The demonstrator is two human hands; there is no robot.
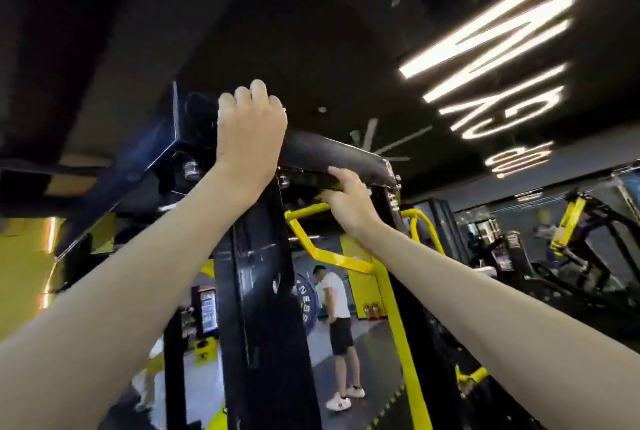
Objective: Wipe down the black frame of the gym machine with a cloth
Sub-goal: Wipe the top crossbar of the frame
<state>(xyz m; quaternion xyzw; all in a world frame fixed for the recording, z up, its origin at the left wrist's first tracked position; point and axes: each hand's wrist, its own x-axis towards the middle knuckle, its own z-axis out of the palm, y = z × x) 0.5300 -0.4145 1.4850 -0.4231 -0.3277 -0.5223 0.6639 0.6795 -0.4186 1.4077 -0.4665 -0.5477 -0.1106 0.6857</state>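
Frame [332, 149] was gripped from below by the right hand [349, 201], likely for steadying; left hand [249, 128] curled over its top, cloth unseen.

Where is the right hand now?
In the head view the right hand sits right of centre, fingers curled on the lower edge of the black crossbeam, just above the yellow bar.

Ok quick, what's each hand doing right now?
Left hand: fingers curled over the black metal top beam; no cloth visible.
Right hand: grips the same beam's lower edge.
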